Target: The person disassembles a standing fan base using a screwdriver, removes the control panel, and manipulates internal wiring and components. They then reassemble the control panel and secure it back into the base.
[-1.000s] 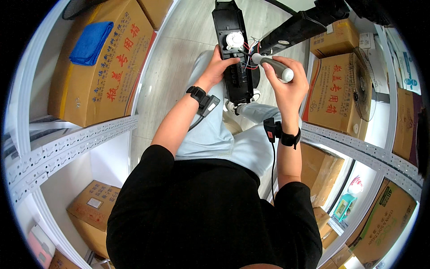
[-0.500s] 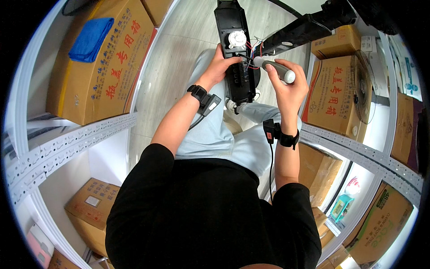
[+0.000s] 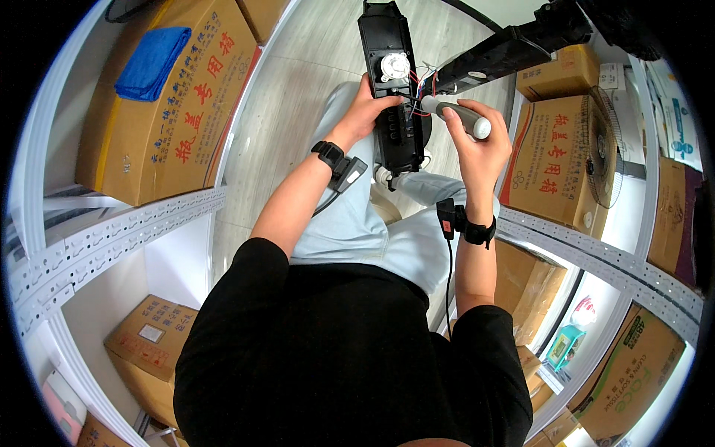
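Observation:
My left hand (image 3: 364,112) grips the side of a long black housing (image 3: 395,145), thumb across it below a white round part (image 3: 395,67). My right hand (image 3: 482,149) is closed on a grey-handled screwdriver (image 3: 465,115), its dark shaft reaching left into the housing. Thin coloured wires (image 3: 423,89) run from the housing toward a black column-like part (image 3: 491,52) at upper right. The tool's tip is too small to make out.
Shelving (image 3: 112,231) on both sides holds cardboard boxes (image 3: 208,127); a blue cloth (image 3: 149,63) lies on the upper left box. A wire fan guard (image 3: 607,153) is at the right. My legs (image 3: 406,242) are below the housing, over a wooden-look floor (image 3: 290,67).
The housing, screwdriver and both hands have shifted very slightly right in the picture since a second ago. The grips are unchanged.

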Available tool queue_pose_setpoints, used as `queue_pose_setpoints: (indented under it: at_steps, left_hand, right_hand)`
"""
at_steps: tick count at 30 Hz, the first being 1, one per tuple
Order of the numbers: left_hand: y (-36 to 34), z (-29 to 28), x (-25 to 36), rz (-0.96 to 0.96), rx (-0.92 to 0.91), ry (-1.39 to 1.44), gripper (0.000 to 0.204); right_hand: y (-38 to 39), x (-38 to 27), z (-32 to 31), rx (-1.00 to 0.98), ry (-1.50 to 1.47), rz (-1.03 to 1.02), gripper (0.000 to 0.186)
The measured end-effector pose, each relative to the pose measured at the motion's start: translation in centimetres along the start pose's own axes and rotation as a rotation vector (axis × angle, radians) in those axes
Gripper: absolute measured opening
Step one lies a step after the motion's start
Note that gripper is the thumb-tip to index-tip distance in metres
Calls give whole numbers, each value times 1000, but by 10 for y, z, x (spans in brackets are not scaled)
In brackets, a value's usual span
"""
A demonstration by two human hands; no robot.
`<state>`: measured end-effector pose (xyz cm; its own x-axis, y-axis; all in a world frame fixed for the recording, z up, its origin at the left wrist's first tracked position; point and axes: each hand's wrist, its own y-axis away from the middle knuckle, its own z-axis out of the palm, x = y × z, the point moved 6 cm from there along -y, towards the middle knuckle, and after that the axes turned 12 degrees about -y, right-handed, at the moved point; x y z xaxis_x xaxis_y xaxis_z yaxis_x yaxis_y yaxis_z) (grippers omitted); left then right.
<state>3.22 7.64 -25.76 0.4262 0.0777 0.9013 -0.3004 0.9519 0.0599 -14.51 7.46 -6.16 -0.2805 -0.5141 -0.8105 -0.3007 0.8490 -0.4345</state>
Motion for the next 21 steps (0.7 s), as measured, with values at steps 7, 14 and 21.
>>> queue_pose_setpoints:
  at_steps: [7, 14, 21]
  left_hand:
    - [0, 0, -1, -8, -3, 13, 68]
    - [0, 0, -1, -25, 9, 15, 68]
    - [2, 1, 0, -49, 0, -23, 70]
  right_hand:
    - [-1, -2, -1, 2, 11, -6, 27]
    - [-8, -13, 6, -76, -29, -50, 42]
    - [-26, -38, 13, -241, 647, -52, 41]
